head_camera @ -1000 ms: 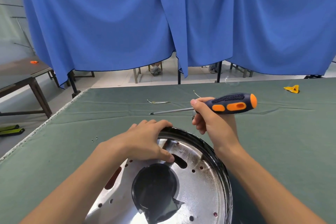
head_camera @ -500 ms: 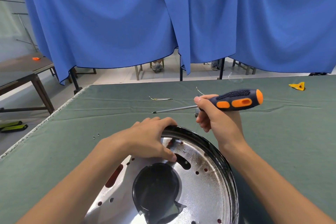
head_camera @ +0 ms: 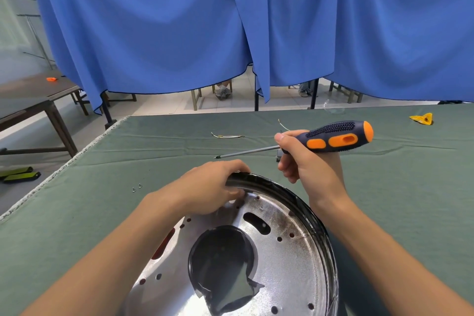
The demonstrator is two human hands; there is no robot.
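Pointing left, nearly level, screwdriver [head_camera: 333,136] gripped by right hand [head_camera: 307,165]; left hand [head_camera: 205,187] clasps metal pan rim [head_camera: 280,187].

**The tally, kind by kind**

One screwdriver [head_camera: 333,137]. One round metal pan [head_camera: 287,251]. Two hands, a left hand [head_camera: 205,187] and a right hand [head_camera: 307,169]. Two small screws [head_camera: 133,189]. Two bits of wire [head_camera: 227,136]. One yellow scrap [head_camera: 422,119]. One small orange piece [head_camera: 52,79]. Two green-and-black bars [head_camera: 21,177]. One counter [head_camera: 102,213].
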